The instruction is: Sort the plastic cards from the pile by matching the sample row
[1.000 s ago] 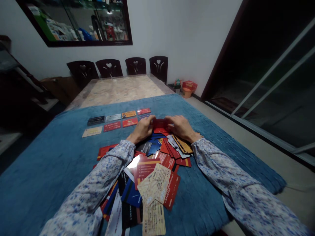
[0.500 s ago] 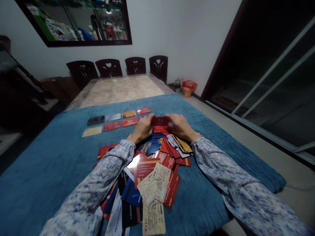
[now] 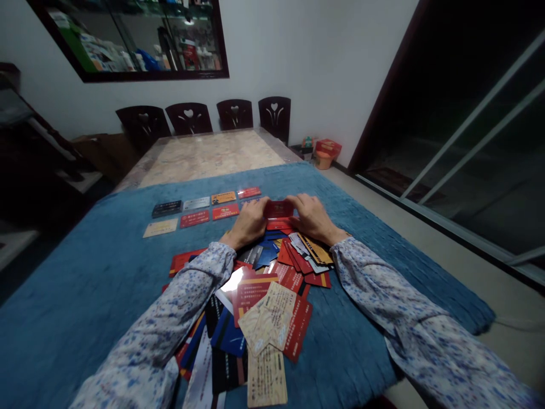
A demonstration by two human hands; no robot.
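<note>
Plainly | red card — dark, faintly printed | left fingers, right fingers gripping its ends

- Four dark wooden chairs stand in a row by the white wall, with heart holes in their backs.
- A glass cabinet in the wall holds a tall flask and a blue thing.
- An orange bucket sits on the floor, right by a red box.
- A big dark glass door is on the right.
</note>
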